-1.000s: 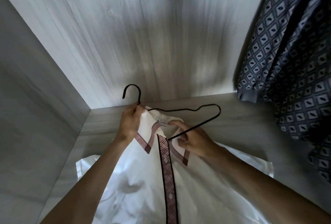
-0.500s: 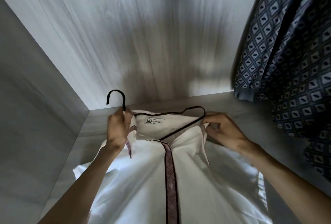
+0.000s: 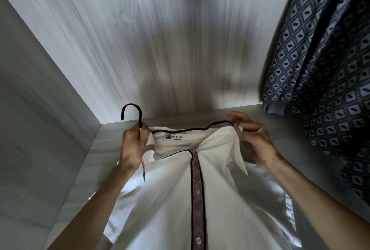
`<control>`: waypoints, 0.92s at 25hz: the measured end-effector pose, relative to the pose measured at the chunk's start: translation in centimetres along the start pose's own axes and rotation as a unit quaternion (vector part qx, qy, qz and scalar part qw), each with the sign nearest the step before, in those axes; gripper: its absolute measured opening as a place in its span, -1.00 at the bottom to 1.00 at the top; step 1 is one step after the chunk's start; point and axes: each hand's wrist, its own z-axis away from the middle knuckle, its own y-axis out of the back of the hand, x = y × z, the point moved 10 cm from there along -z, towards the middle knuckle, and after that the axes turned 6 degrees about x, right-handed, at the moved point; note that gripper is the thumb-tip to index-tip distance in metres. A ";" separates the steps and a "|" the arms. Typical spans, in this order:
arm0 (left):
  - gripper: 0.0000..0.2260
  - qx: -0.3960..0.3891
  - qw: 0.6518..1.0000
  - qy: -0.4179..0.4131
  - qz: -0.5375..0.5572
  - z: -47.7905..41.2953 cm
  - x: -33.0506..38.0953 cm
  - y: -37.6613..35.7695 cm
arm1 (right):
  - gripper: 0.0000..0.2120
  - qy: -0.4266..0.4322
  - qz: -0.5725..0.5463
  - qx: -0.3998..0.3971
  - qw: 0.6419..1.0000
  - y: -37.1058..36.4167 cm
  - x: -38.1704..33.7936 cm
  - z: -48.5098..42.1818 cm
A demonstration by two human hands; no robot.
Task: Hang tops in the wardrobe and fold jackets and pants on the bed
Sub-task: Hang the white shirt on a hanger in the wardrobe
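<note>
Inside the wardrobe, low at its floor, the person's left hand is curled round the neck of the black wire hanger just under the hook, bunching the collar's edge against it. Their right hand pinches the white shirt at the hanger's right end, fingers curled. A second ago that hand sat at the middle of the collar and the wire lay across the open neck. Now it has slid out right, and the wire runs inside the collar behind the label. The shirt looks nearly seated on the hanger, though it lies on the pale wardrobe floor, not yet hung. Far right, a blue diamond-patterned garment already hangs.
</note>
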 end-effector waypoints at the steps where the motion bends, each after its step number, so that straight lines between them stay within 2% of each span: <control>1: -0.76 -0.002 1.000 -0.003 -0.013 0.0 0.3 -0.1 | -0.58 0.016 0.003 -0.015 1.000 -0.2 -0.7 0.1; 3: -0.73 -0.010 0.999 -0.018 -0.048 -0.1 1.1 -0.2 | -0.66 0.074 0.105 -0.068 0.989 -1.5 -2.6 0.4; 5: -0.66 -0.030 0.996 -0.036 -0.076 -0.2 2.0 -0.6 | -0.58 0.098 0.186 -0.104 0.972 -2.1 -3.7 0.3; 7: -0.68 -0.034 0.997 -0.004 -0.075 -0.4 1.7 -0.8 | -0.63 0.133 0.306 -0.141 0.932 -2.7 -4.8 0.1; 8: -0.72 -0.044 0.996 0.010 -0.081 -0.4 1.6 -1.0 | -0.72 0.179 0.399 -0.164 0.884 -3.5 -5.3 0.2; 9: -0.77 -0.054 0.994 -0.001 -0.098 -0.5 1.8 -1.3 | -0.80 0.234 0.487 -0.182 0.822 -4.7 -5.6 0.5; 10: -0.84 -0.065 0.986 -0.044 -0.146 -0.6 2.5 -1.7 | -0.83 0.286 0.553 -0.189 0.759 -6.0 -5.8 1.0; 11: -0.93 -0.071 0.967 -0.120 -0.212 -0.5 3.7 -2.2 | -0.82 0.326 0.595 -0.177 0.713 -7.1 -6.0 1.4; 12: -0.92 -0.065 0.933 -0.209 -0.285 -0.1 5.1 -2.8 | -0.79 0.351 0.617 -0.147 0.689 -7.9 -6.3 1.7; 13: -0.89 -0.051 0.893 -0.288 -0.343 0.6 6.3 -3.2 | -0.78 0.358 0.625 -0.099 0.687 -8.1 -6.7 1.8; 14: -0.85 -0.046 0.871 -0.332 -0.359 1.3 7.3 -3.5 | -0.77 0.344 0.622 -0.034 0.702 -7.4 -7.3 1.4; 16: -0.64 -0.052 0.877 -0.350 -0.325 1.9 8.1 -3.2 | -0.76 0.275 0.590 0.102 0.752 -3.6 -8.2 0.0; 17: -0.56 -0.055 0.882 -0.357 -0.304 2.1 8.1 -2.8 | -0.76 0.241 0.575 0.141 0.769 -1.8 -8.0 -0.4; 19: -0.54 -0.092 0.883 -0.366 -0.281 2.7 7.2 -2.8 | -0.76 0.225 0.529 0.143 0.805 -0.4 -7.1 -0.4; 21: -0.60 -0.250 0.904 -0.277 -0.210 3.1 5.2 -4.6 | -0.74 0.242 0.488 0.116 0.831 -1.7 -6.9 0.6; 22: -0.62 -0.330 0.898 -0.227 -0.181 3.5 4.2 -5.6 | -0.74 0.257 0.476 0.098 0.836 -2.7 -6.9 1.4; 23: -0.68 -0.374 0.885 -0.210 -0.181 3.6 3.6 -6.2 | -0.76 0.274 0.463 0.072 0.840 -3.8 -6.9 2.4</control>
